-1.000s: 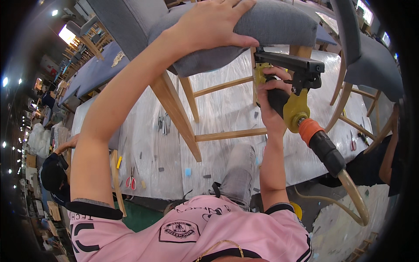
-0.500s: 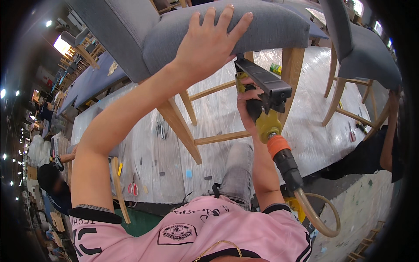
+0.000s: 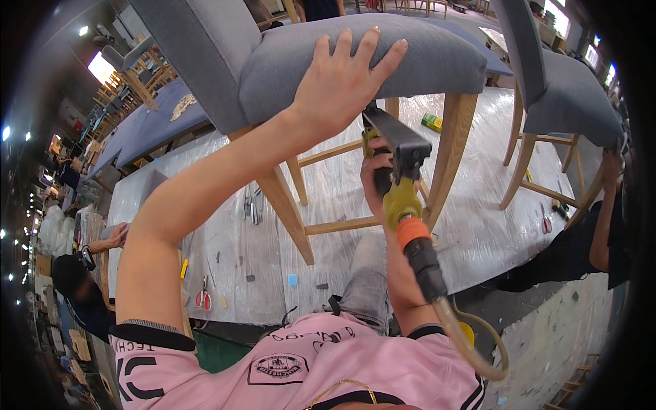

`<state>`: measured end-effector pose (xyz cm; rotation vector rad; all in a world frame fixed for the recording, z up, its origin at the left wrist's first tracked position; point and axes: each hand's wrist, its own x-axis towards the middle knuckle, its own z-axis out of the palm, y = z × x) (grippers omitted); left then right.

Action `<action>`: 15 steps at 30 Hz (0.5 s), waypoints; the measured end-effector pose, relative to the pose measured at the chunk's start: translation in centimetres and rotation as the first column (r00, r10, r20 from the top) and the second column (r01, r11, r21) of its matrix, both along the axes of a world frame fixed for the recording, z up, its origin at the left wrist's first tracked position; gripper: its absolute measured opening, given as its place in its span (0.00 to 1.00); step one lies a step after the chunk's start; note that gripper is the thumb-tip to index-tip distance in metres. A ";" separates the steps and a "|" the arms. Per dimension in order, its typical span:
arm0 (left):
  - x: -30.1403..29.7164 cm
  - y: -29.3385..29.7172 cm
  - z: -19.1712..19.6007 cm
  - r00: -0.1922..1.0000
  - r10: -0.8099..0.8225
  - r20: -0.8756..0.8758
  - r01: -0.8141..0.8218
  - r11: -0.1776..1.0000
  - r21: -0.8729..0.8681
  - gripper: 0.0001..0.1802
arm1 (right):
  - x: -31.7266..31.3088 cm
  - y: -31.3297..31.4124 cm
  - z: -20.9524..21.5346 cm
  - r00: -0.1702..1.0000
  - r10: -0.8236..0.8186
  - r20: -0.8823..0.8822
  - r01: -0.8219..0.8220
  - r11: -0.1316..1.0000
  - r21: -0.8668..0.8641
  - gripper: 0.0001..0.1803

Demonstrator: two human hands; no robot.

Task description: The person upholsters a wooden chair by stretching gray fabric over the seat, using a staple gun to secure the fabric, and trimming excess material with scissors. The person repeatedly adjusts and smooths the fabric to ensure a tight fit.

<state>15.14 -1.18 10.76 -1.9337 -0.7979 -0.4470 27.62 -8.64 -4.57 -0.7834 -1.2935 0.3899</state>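
Observation:
A grey upholstered chair with wooden legs stands on the plastic-covered table in front of me. My left hand lies on the side of its seat, fingers spread. Below the seat my right hand is wrapped round the grip of a pneumatic staple gun. The gun's black nose reaches up to the seat's lower edge, where my left hand partly hides it; contact cannot be made out. From the orange and black coupling at its lower end runs a tan air hose.
The table carries red-handled scissors, a yellow cutter, several metal tools and a green-yellow packet. Another grey chair stands at right, touched by a person's hand. A person works at left.
The staple gun and my right hand have shifted slightly left, the hose swinging with them. My left hand stays on the seat. A wooden strip at the lower left is no longer visible.

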 end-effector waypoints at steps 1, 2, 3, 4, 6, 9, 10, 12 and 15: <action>-0.1 0.2 0.2 1.000 0.004 -0.015 -0.003 1.000 0.011 0.47 | 0.5 0.3 -0.6 1.000 0.011 0.013 -0.011 0.999 -0.037 0.14; -0.4 0.6 0.6 1.000 -0.027 -0.008 0.026 0.992 -0.122 0.48 | 1.0 0.7 -1.1 0.999 0.023 0.025 -0.021 0.997 -0.075 0.17; -0.5 0.9 1.6 0.998 -0.058 0.007 0.058 0.967 -0.249 0.50 | 1.2 0.7 -0.5 0.999 0.037 -0.021 -0.038 0.994 -0.102 0.18; -1.0 1.1 3.0 0.997 -0.076 0.029 0.081 0.926 -0.370 0.51 | 1.3 0.5 0.3 0.996 0.056 -0.067 -0.064 0.990 -0.125 0.20; -2.9 3.8 6.8 0.935 0.103 0.341 0.126 0.800 -0.587 0.55 | 1.1 0.0 2.4 0.943 0.182 -0.278 -0.227 0.964 -0.141 0.20; -4.0 4.0 7.8 0.914 0.252 0.317 0.078 0.658 -0.749 0.55 | 1.3 -0.8 4.9 0.602 0.358 -0.714 -0.557 0.829 -0.054 0.16; -4.0 3.9 7.9 0.935 0.262 0.237 0.022 0.626 -0.780 0.57 | 1.4 -0.8 5.3 0.436 0.368 -0.821 -0.635 0.772 0.009 0.15; -4.0 3.7 8.7 0.961 0.191 0.198 0.040 0.616 -0.786 0.60 | 1.4 -0.7 5.0 0.520 0.362 -0.773 -0.589 0.808 -0.017 0.14; -4.6 2.8 7.3 0.981 0.029 0.190 0.108 0.733 -0.672 0.56 | 1.9 0.5 3.4 0.988 0.121 -0.097 -0.128 0.990 -0.067 0.12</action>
